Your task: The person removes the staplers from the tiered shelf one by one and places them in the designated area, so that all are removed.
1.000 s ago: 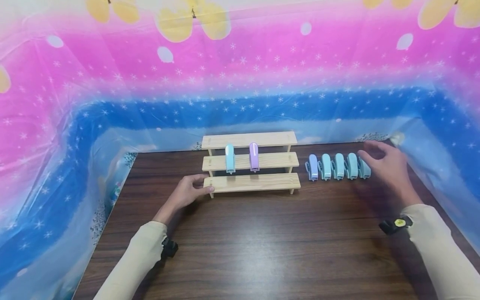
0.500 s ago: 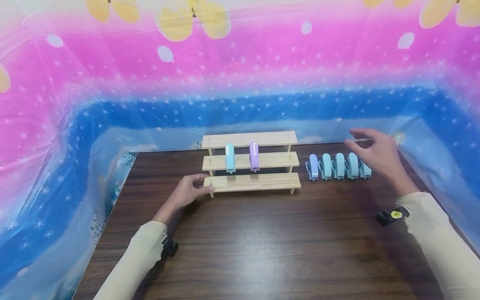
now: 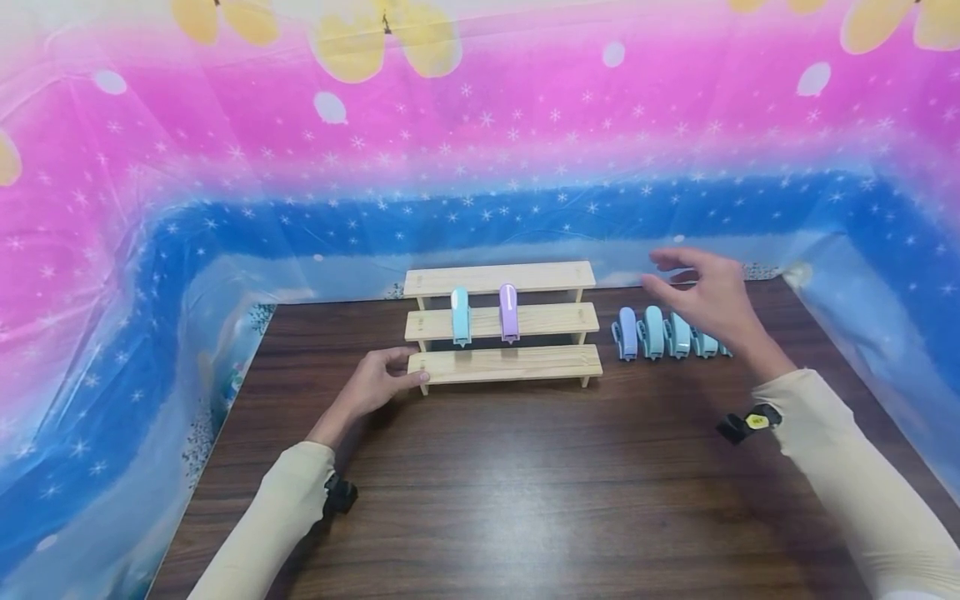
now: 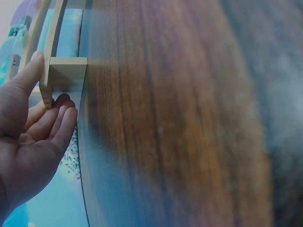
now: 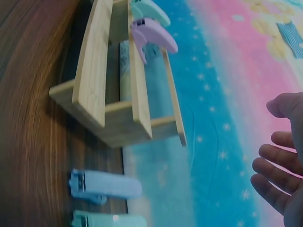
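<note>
A three-tier wooden stand (image 3: 510,364) stands on the table, and my left hand (image 3: 378,382) grips the left end of its lowest step. In the left wrist view the thumb (image 4: 29,75) lies on top of the board with the fingers beneath. On the middle step sit a light-blue stapler (image 3: 461,317) and a purple stapler (image 3: 508,313), side by side. My right hand (image 3: 708,296) hovers with nothing in it, over a row of staplers. The row's blue-violet stapler (image 3: 627,333) is nearest the stand, with several teal staplers (image 3: 653,333) beside it; the hand partly hides the far ones.
The dark wood table (image 3: 495,483) extends in front of the stand. A printed pink and blue cloth (image 3: 525,150) hangs behind and along both sides. The top step (image 3: 498,277) rises closest to the cloth.
My right hand has moved left and slightly up, from the right end of the stapler row to above it, toward the stand. The left hand, stand and staplers stay put.
</note>
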`<state>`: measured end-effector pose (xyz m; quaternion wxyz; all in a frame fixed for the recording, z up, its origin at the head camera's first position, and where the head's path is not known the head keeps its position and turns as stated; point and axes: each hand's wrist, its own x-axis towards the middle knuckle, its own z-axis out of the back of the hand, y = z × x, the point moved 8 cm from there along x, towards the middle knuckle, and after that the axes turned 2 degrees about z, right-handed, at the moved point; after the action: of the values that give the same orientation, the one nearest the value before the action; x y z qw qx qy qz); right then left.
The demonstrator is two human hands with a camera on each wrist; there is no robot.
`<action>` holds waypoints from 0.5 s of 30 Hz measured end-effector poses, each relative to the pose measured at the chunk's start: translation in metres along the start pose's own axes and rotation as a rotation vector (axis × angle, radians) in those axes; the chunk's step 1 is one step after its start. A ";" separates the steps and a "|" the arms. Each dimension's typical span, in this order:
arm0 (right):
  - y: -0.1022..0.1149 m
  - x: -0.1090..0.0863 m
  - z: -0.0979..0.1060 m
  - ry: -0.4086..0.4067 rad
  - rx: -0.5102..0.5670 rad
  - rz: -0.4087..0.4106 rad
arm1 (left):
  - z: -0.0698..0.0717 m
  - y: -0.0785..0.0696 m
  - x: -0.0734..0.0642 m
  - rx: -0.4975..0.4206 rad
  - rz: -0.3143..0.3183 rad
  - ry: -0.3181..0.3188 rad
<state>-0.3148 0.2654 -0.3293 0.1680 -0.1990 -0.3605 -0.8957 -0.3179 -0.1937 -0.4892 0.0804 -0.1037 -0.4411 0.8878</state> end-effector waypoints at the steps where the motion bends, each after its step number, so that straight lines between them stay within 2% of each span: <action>1: 0.002 0.001 -0.004 0.003 0.008 -0.002 | 0.000 0.000 0.000 0.000 0.000 0.000; 11: 0.010 0.007 -0.044 0.045 0.056 -0.017 | 0.000 0.001 0.001 0.003 0.001 -0.002; 15: 0.017 0.008 -0.060 0.046 0.079 0.006 | 0.000 0.001 0.000 0.001 0.000 0.001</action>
<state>-0.3284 0.2096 -0.3550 0.1868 -0.1727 -0.3911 -0.8845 -0.3176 -0.1943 -0.4895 0.0808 -0.1038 -0.4406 0.8880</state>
